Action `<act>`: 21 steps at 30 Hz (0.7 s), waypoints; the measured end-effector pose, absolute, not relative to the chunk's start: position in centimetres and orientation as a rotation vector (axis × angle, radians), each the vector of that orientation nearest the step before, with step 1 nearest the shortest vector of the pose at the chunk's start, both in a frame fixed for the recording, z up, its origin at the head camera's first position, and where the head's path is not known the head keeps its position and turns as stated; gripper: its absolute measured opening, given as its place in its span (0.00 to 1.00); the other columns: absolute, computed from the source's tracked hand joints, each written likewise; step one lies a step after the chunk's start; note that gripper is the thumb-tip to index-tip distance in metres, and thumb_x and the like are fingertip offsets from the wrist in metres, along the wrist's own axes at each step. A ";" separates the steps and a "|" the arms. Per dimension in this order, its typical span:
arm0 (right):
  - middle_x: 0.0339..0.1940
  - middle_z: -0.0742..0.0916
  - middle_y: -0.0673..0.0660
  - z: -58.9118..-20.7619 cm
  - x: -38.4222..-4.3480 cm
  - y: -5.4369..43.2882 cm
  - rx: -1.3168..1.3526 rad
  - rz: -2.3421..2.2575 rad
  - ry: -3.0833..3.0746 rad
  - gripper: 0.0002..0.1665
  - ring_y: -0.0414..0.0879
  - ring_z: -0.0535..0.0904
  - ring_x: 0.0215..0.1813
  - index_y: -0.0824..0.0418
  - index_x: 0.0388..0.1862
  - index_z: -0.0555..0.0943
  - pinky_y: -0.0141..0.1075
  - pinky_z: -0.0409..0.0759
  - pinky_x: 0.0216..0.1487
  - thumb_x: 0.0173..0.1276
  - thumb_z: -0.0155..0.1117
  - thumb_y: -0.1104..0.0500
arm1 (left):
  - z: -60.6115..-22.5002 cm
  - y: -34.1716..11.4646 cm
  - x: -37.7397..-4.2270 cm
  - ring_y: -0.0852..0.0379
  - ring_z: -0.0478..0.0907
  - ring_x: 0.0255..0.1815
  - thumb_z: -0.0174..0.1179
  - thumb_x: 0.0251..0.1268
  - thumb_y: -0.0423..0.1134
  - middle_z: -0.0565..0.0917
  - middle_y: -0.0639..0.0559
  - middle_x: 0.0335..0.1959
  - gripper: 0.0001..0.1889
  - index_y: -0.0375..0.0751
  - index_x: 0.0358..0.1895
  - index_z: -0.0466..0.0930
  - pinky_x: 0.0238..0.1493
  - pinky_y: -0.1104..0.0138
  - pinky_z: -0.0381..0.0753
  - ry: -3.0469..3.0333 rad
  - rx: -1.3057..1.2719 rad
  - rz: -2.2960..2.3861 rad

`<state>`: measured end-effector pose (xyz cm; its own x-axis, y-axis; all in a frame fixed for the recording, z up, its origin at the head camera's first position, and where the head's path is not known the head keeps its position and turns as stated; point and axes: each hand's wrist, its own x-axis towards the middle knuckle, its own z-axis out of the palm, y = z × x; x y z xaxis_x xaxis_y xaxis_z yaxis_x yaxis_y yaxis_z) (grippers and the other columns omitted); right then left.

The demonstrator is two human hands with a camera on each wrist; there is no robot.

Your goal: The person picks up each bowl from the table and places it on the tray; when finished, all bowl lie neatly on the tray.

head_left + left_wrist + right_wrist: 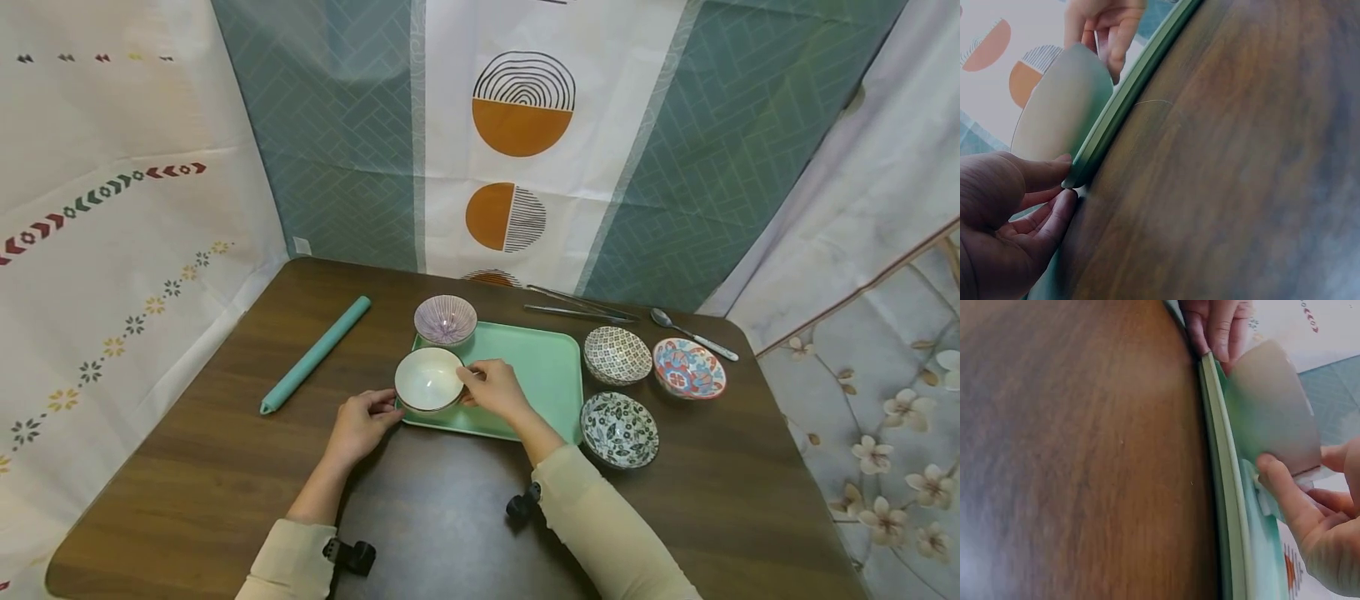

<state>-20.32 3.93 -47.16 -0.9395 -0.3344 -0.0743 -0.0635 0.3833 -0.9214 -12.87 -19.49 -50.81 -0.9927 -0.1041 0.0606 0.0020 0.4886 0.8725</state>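
A white bowl (429, 377) with a thin dark rim is over the front left corner of a green rectangular tray (542, 379). My right hand (497, 388) pinches the bowl's right side between thumb and fingers; in the right wrist view this bowl (1275, 403) leans close to the hand. At the tray's front left corner, my left hand (363, 425) grips the edge, and the left wrist view shows the thumb above the tray rim (1113, 119) and fingers below. Just behind the white bowl, a purple-striped bowl (446, 318) is at the tray's back left corner.
Right of the tray are a checked bowl (617, 356), a red-and-blue patterned bowl (689, 368) and a green leaf-patterned bowl (619, 429). A spoon (693, 335) and thin metal utensils (577, 313) lie behind. A teal roll (315, 356) lies at left on the wooden table (187, 475).
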 end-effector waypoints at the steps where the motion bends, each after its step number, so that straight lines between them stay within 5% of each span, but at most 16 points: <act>1: 0.30 0.89 0.62 -47.1 -20.3 4.1 -0.350 -1.582 2.372 0.20 0.48 0.88 0.27 0.72 0.50 0.85 0.37 0.86 0.30 0.77 0.61 0.55 | -50.8 -19.5 -12.9 0.46 0.86 0.42 0.70 0.61 0.28 0.86 0.38 0.42 0.18 0.24 0.54 0.83 0.40 0.71 0.83 -2.619 0.083 -1.535; 21: 0.49 0.87 0.66 -43.6 -19.8 14.0 -0.279 -1.624 2.562 0.23 0.62 0.86 0.50 0.69 0.63 0.78 0.45 0.86 0.48 0.78 0.59 0.55 | -50.7 -19.6 -12.9 0.46 0.86 0.43 0.71 0.62 0.30 0.86 0.39 0.42 0.18 0.25 0.54 0.83 0.41 0.70 0.83 -2.650 0.106 -1.517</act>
